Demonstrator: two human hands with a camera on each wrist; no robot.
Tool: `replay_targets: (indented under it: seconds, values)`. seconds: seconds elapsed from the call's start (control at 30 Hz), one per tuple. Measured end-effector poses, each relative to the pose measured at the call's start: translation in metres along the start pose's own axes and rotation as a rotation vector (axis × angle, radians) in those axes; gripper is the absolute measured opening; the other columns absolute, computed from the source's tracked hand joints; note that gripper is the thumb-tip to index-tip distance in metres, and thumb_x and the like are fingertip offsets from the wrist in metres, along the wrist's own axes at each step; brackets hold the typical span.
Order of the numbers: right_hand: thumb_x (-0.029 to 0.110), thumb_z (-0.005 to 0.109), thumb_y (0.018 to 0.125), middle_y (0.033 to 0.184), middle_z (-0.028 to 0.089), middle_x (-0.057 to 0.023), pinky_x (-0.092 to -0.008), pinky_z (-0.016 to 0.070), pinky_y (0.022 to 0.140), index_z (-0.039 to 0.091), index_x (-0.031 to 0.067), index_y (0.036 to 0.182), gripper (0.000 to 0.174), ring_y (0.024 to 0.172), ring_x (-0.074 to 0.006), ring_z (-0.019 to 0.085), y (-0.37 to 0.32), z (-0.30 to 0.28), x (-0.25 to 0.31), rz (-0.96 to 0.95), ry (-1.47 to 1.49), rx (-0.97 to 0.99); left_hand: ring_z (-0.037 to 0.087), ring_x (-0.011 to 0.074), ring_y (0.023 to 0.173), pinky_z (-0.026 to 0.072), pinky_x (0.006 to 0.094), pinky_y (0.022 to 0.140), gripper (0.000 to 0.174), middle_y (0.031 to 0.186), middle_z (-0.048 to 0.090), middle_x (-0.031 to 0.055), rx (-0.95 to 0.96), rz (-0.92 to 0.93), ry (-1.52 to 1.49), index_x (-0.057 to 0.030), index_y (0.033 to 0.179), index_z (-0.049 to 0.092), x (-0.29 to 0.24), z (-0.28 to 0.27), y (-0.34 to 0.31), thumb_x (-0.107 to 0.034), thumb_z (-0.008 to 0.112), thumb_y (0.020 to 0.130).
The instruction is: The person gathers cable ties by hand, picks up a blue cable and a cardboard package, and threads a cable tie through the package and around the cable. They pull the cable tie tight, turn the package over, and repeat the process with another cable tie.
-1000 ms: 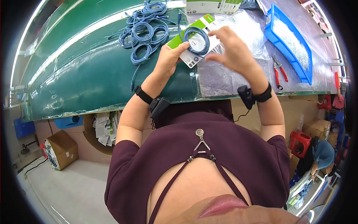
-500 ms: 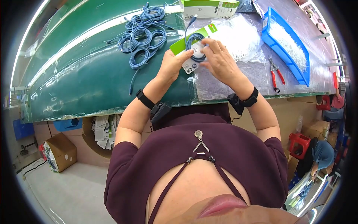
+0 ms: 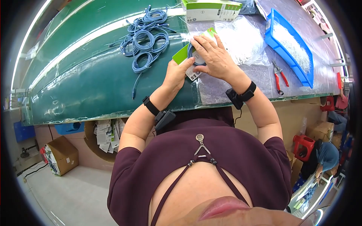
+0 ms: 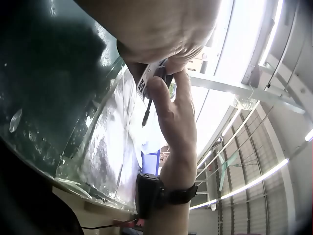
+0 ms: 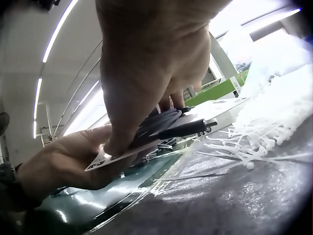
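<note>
The left hand (image 3: 175, 74) grips the lower left part of a green and white card (image 3: 181, 55), its thumb on top. Over the card lies the right hand (image 3: 217, 62), fingers spread across a coiled blue cable (image 3: 190, 51) and mostly covering it. In the right wrist view the cable coil (image 5: 164, 120) lies on the card (image 5: 100, 161), with a dark plug end (image 5: 183, 129) jutting out; the left hand (image 5: 63, 159) supports the card from below. The left wrist view shows the right thumb and fingers around the card's edge.
Several coiled blue cables (image 3: 143, 40) lie on the green table left of the hands. To the right are white ties (image 3: 245, 41) on plastic, red-handled cutters (image 3: 279, 76) and a blue tray (image 3: 271, 34). A green and white box (image 3: 213, 11) stands behind.
The right hand has come in from the right and down onto the coil and card. The cable end that stuck up beyond the card is now covered from the head view.
</note>
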State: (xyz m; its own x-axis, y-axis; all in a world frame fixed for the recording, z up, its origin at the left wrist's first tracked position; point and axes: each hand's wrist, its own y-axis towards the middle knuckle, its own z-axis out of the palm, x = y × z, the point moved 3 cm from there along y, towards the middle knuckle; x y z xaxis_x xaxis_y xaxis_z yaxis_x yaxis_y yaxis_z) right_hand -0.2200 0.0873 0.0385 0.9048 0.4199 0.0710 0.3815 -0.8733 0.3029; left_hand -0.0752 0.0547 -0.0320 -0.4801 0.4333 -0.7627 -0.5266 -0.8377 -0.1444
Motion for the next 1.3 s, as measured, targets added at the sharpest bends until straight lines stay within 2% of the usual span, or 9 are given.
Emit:
replay_targets:
  seconds: [0.07, 0.3, 0.43, 0.6, 0.73, 0.83, 1.0, 1.1, 1.3]
  values:
    - [0.048, 0.074, 0.071, 0.141, 0.043, -0.0112, -0.0464, 0.0172, 0.117, 0.040, 0.0059, 0.141, 0.088, 0.135, -0.0303, 0.036, 0.001, 0.002, 0.001, -0.011, 0.017, -0.017, 0.063, 0.0149, 0.093, 0.0528, 0.0288, 0.077, 0.036, 0.108, 0.064, 0.0066, -0.010, -0.006, -0.038, 0.0002, 0.122, 0.057, -0.002, 0.000, -0.001, -0.003, 0.066, 0.087]
    - [0.035, 0.071, 0.079, 0.127, 0.047, -0.0168, -0.0430, 0.0374, 0.103, 0.041, -0.0013, 0.137, 0.075, 0.117, -0.0335, 0.046, 0.006, -0.005, 0.010, -0.045, 0.032, -0.084, 0.065, 0.0149, 0.089, 0.0548, 0.0291, 0.075, 0.036, 0.108, 0.064, 0.0071, -0.009, -0.011, -0.006, 0.0000, 0.122, 0.057, -0.021, -0.003, 0.001, -0.002, 0.067, 0.087]
    - [0.030, 0.071, 0.079, 0.121, 0.047, -0.0166, -0.0409, 0.0406, 0.097, 0.042, -0.0028, 0.135, 0.071, 0.112, -0.0335, 0.046, 0.005, -0.007, 0.010, -0.066, 0.050, -0.079, 0.065, 0.0149, 0.087, 0.0552, 0.0291, 0.073, 0.037, 0.108, 0.064, 0.0075, 0.019, -0.017, 0.005, 0.0004, 0.120, 0.058, -0.029, -0.003, 0.000, -0.002, 0.068, 0.085]
    - [0.030, 0.073, 0.078, 0.122, 0.047, -0.0157, -0.0409, 0.0403, 0.097, 0.044, 0.0012, 0.135, 0.070, 0.114, -0.0325, 0.046, -0.003, 0.006, 0.004, -0.015, 0.107, 0.028, 0.066, 0.0167, 0.090, 0.0565, 0.0312, 0.075, 0.036, 0.108, 0.065, 0.0088, 0.032, -0.035, 0.052, 0.0010, 0.119, 0.058, -0.023, -0.013, 0.000, -0.001, 0.068, 0.085]
    - [0.029, 0.077, 0.073, 0.123, 0.048, -0.0131, -0.0407, 0.0401, 0.098, 0.047, 0.0085, 0.135, 0.071, 0.114, -0.0321, 0.046, -0.003, -0.003, -0.008, -0.069, 0.152, -0.076, 0.067, 0.0187, 0.091, 0.0570, 0.0326, 0.078, 0.035, 0.107, 0.065, 0.0100, 0.013, -0.062, -0.029, 0.0022, 0.118, 0.058, -0.016, -0.010, 0.005, -0.001, 0.068, 0.085]
    - [0.026, 0.081, 0.068, 0.124, 0.048, -0.0099, -0.0407, 0.0397, 0.099, 0.054, 0.0142, 0.130, 0.069, 0.115, -0.0313, 0.046, -0.012, -0.030, -0.028, -0.005, 0.407, -0.310, 0.066, 0.0195, 0.094, 0.0572, 0.0336, 0.081, 0.034, 0.107, 0.066, 0.0103, 0.001, -0.078, -0.002, 0.0015, 0.117, 0.058, -0.028, -0.018, 0.008, -0.002, 0.069, 0.085]
    - [0.022, 0.083, 0.064, 0.123, 0.050, -0.0071, -0.0403, 0.0402, 0.099, 0.060, 0.0142, 0.123, 0.064, 0.117, -0.0301, 0.046, -0.030, -0.038, -0.033, 0.012, 0.324, -0.280, 0.067, 0.0217, 0.092, 0.0578, 0.0348, 0.081, 0.034, 0.106, 0.066, 0.0127, -0.030, -0.125, 0.060, 0.0035, 0.116, 0.058, -0.033, -0.019, 0.005, -0.002, 0.068, 0.085]
    - [0.018, 0.081, 0.065, 0.119, 0.053, -0.0048, -0.0385, 0.0416, 0.098, 0.064, 0.0145, 0.118, 0.056, 0.115, -0.0281, 0.048, -0.026, -0.021, -0.003, -0.093, 0.159, -0.183, 0.068, 0.0217, 0.093, 0.0580, 0.0352, 0.081, 0.034, 0.106, 0.066, 0.0131, 0.029, -0.136, 0.056, 0.0032, 0.116, 0.058, -0.034, -0.012, 0.001, -0.003, 0.068, 0.085]
    - [0.014, 0.078, 0.068, 0.108, 0.058, -0.0025, -0.0358, 0.0438, 0.092, 0.068, 0.0130, 0.112, 0.045, 0.106, -0.0261, 0.051, -0.021, -0.003, -0.015, -0.140, 0.373, -0.098, 0.068, 0.0205, 0.093, 0.0577, 0.0335, 0.081, 0.037, 0.109, 0.066, 0.0106, 0.057, -0.237, 0.117, 0.0016, 0.118, 0.056, -0.041, -0.023, 0.000, -0.007, 0.071, 0.085]
